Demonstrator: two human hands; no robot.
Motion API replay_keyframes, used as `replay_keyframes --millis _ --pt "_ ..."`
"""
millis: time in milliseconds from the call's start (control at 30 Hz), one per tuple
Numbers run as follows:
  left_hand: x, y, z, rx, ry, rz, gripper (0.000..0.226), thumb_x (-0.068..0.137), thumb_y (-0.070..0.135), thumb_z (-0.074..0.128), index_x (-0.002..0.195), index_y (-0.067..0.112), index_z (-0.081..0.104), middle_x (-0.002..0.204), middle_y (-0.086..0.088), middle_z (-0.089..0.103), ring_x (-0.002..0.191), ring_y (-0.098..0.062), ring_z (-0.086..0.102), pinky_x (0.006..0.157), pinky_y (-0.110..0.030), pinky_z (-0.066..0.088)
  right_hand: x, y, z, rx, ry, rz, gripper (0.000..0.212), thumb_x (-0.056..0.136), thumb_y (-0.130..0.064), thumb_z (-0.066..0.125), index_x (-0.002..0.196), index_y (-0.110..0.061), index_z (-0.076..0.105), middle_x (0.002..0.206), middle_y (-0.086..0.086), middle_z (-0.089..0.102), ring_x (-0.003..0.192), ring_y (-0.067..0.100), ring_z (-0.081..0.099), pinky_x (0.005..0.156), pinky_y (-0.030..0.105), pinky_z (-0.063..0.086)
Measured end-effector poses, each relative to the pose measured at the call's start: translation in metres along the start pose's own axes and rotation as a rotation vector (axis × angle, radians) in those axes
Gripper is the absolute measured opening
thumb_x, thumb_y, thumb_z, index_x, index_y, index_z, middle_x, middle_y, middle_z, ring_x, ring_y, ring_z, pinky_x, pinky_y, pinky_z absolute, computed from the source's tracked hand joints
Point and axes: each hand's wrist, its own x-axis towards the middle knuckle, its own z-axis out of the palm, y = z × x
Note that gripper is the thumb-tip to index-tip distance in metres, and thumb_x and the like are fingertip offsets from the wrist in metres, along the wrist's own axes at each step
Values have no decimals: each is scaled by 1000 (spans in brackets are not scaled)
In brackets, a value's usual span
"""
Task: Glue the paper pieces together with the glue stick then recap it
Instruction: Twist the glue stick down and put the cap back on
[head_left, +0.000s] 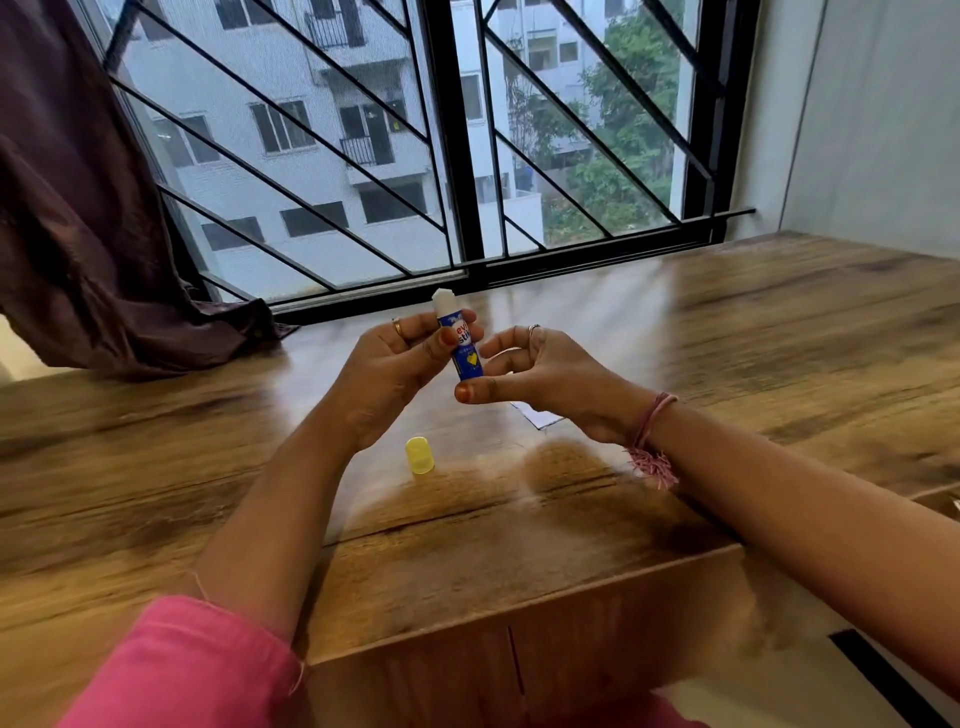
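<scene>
head view: uncapped glue stick (464, 340) upright, above bench (779, 332)
left hand (395, 374): grasping stick
right hand (545, 379): pinching its base
yellow cap (420, 455): near front edge, apart
paper (537, 417): mostly hidden under right hand

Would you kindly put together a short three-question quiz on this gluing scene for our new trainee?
1. True or false: the yellow cap is on the glue stick.
2. Which hand grips the glue stick's barrel? A) left hand B) right hand C) neither
3. Fill in: the white paper lies on the wooden table, mostly hidden behind the ____ hand.

Key:
1. False; the cap stands on the table, and white glue shows at the stick's top.
2. A; the right hand's thumb is at the stick's base.
3. right
</scene>
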Motion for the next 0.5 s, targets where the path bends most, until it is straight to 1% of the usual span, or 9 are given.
replay_keyframes --millis 67,133,200,233,267,333,400,433,500 --pt "0 0 0 -15 -21 -2 43 66 45 80 102 23 74 106 -1 72 108 -16 64 87 -22 51 -1 -2 -2 -25 -92 20 34 73 -24 81 102 -13 68 82 3 69 61 6 55 50 13 39" --pt "0 0 -1 -13 -41 3 42 70 44 77 104 21 73 106 -2 72 106 -16 64 85 -22 51 -2 -3 -3 -61 -197 48 31 83 -29 71 109 -13 69 90 6 62 58 4 50 52 16 37" --pt "-1 0 -2 0 -53 2 40 72 42 75 106 21 72 105 -1 72 105 -15 65 83 -22 51 -3 -4 -3 -81 -261 71 30 89 -28 64 114 -12 67 102 8 61 59 0 51 52 15 37" --pt "-1 -1 -2 7 -55 -4 39 73 41 75 106 21 72 105 -1 72 105 -15 65 83 -22 51 -4 -5 -3 -105 -269 74 31 89 -28 63 114 -11 67 103 8 62 59 0 52 52 14 37" --pt "-1 -2 -2 15 -55 -10 37 74 40 75 105 21 72 106 -2 72 106 -16 65 84 -22 51 -4 -5 -3 -152 -261 71 32 88 -30 64 112 -10 68 98 7 63 58 0 51 51 15 36" --pt "-1 -3 -1 39 -52 -12 30 77 35 72 104 21 72 106 -2 72 108 -17 64 87 -23 50 -4 -5 -3 -274 -223 45 30 84 -36 68 100 -11 72 74 -1 62 53 1 45 49 16 34" --pt "-1 -5 1 56 -49 -7 24 80 28 68 102 22 72 107 -1 72 109 -18 63 89 -23 50 -3 -4 -3 -333 -155 15 16 78 -37 75 82 -21 75 56 -13 57 50 1 44 49 15 37" --pt "0 -5 1 60 -46 -4 23 81 26 66 102 22 72 107 -1 72 110 -18 63 89 -23 50 -2 -3 -3 -337 -115 -1 11 74 -36 78 74 -26 74 55 -15 58 51 -1 47 52 14 40" --pt "1 -6 2 66 -40 -3 24 81 23 64 104 22 71 108 -2 72 111 -19 63 90 -23 50 -1 1 0 -346 -38 -34 15 68 -36 82 66 -27 70 63 -13 63 58 -4 53 61 15 42"
